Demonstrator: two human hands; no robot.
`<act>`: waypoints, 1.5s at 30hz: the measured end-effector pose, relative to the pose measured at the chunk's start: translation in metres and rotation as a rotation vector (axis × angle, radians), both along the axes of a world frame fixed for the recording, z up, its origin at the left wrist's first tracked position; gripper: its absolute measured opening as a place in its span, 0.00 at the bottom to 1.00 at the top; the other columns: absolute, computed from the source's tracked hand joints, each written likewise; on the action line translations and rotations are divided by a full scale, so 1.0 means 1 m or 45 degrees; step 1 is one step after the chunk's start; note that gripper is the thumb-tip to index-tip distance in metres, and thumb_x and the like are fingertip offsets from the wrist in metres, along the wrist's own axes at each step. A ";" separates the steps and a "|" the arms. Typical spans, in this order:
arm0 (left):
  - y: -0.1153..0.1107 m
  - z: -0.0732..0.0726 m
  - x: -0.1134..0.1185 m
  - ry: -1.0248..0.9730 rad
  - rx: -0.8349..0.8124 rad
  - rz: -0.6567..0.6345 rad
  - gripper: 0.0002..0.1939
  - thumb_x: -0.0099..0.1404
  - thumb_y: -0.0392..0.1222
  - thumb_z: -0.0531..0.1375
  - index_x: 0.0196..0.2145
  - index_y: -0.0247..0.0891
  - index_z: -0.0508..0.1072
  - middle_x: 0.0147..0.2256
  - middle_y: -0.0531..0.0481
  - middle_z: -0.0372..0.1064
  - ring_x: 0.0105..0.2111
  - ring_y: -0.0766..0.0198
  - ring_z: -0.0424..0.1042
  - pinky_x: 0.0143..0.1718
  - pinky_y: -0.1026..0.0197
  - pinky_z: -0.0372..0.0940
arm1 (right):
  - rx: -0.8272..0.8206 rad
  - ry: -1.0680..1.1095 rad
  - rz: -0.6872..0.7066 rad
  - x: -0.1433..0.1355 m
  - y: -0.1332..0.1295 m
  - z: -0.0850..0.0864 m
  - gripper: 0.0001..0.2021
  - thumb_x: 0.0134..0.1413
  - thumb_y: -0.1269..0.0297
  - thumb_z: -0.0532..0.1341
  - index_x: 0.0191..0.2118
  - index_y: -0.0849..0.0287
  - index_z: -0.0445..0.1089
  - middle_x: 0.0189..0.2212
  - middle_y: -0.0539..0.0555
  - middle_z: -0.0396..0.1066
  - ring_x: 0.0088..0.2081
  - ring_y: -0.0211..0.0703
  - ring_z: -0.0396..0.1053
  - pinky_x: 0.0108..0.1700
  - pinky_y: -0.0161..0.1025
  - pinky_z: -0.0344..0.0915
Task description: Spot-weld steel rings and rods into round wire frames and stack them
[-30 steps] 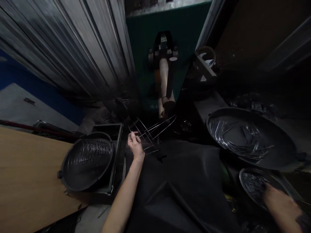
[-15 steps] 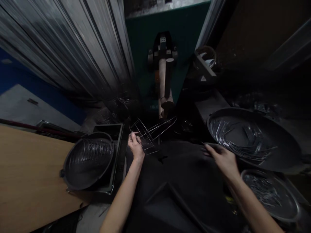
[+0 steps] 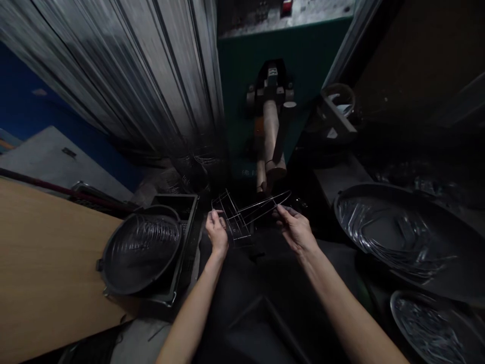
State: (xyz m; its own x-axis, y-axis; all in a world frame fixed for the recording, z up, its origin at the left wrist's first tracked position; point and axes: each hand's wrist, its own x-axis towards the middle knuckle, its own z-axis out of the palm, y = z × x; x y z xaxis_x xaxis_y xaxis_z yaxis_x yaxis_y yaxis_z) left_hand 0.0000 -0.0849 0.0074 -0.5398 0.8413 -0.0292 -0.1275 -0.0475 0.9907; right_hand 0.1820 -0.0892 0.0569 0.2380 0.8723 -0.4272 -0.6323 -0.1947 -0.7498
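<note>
My left hand [image 3: 217,230] is closed around the near left side of a wire rack [image 3: 235,218], a thin metal frame with a grid end and a long rounded loop. The rack is tilted in the air, its loop reaching right, below the electrode arms [image 3: 275,146] of a green machine [image 3: 310,60]. My right hand [image 3: 295,225] is pinched at the loop's right end, on a short thin wire [image 3: 275,203] that appears to touch the loop. Its lower fingers are dim.
On the left, a black round pan [image 3: 140,273] with curved wires rests on a dark crate [image 3: 185,227]. At the right stand a large pan [image 3: 379,192] of bent wires and a smaller bowl [image 3: 396,303] of short wire pieces. Corrugated metal sheeting [image 3: 151,65] rises at the back left.
My right hand has moved left from beside the large pan to the rack's loop, carrying the thin wire. My left hand keeps its hold on the rack. The view has shifted slightly.
</note>
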 end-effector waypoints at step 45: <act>0.036 0.012 -0.014 -0.288 -0.031 -0.047 0.18 0.59 0.55 0.57 0.28 0.35 0.66 0.12 0.63 0.46 0.12 0.77 0.44 0.15 0.71 0.40 | -0.214 -0.212 0.055 0.040 -0.024 -0.025 0.18 0.30 0.58 0.73 0.30 0.60 0.74 0.30 0.54 0.73 0.28 0.39 0.69 0.22 0.30 0.62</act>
